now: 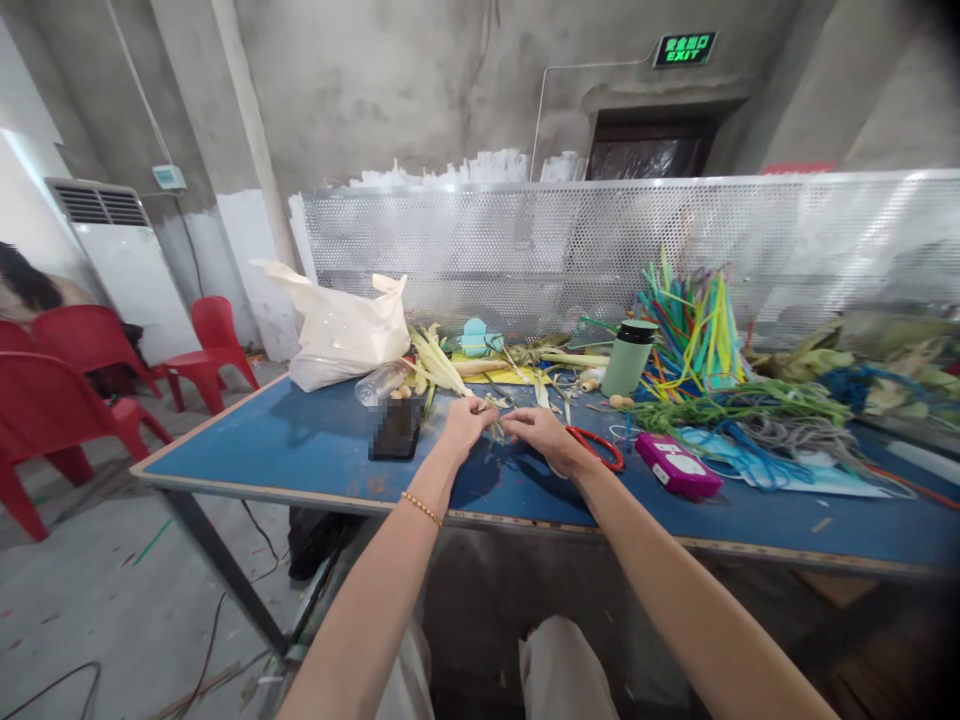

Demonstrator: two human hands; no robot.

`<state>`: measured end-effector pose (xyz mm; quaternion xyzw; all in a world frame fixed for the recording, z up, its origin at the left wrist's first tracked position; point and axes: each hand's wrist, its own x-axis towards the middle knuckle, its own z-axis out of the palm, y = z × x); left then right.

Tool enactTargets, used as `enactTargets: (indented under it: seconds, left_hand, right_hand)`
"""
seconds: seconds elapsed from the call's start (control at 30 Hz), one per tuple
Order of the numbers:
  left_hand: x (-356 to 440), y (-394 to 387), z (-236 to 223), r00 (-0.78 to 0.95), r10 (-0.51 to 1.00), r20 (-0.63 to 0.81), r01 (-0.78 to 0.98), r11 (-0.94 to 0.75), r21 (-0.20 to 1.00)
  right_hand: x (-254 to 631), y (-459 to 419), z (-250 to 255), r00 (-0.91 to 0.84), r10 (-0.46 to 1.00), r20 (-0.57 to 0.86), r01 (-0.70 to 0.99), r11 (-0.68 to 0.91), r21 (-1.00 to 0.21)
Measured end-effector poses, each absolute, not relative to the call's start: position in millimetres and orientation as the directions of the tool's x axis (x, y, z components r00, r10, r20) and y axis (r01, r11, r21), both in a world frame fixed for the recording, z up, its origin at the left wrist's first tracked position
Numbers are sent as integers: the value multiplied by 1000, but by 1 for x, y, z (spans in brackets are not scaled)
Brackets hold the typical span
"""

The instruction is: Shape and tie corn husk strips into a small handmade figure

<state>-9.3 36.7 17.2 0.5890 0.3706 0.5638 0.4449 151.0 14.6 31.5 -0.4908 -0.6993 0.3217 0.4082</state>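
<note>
Over the blue table (247, 440), my left hand (469, 420) is closed in a pinch on a thin, pale husk strip (496, 430). My right hand (544, 435) pinches the same small piece from the other side, fingertips nearly meeting the left ones. Much of the strip is hidden by the fingers. Scissors with red handles (604, 450) lie beside my right wrist, partly behind it. Just beyond my hands are long, pale corn husks (442, 365) and scattered leaf scraps. A dark phone (396, 428) lies left of my left hand.
A white plastic bag (345, 335) stands at the back left near a clear bottle (379, 383). To the right are a green flask (630, 360), a purple box (679, 467), colourful strips (697, 330) and tangled green cord (757, 410). Red chairs (97, 350) stand left.
</note>
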Motion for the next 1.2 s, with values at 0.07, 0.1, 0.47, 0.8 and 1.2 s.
enactTargets:
  seconds: [0.07,0.1,0.47,0.8,1.2]
  left_hand:
    - [-8,36,18,97,935,342,-64,-337,939]
    - [-7,35,18,98,935,342,-67,-336,939]
    - [-8,38,16,-37,946,321,-116,-323,939]
    - [-7,40,15,11,940,340,-138,-335,932]
    - [-7,36,19,-48,934,355,-79,-358,930]
  right_hand:
    - [148,11,32,-215,944,249,400,317,-860]
    - [148,10,33,-224,943,248,398,321,-860]
    - [154,15,33,-268,936,227,605,347,-716]
    - [152,17,35,-185,935,301,437,353,-828]
    - [155,15,27,-312,938,154,306,253,-918]
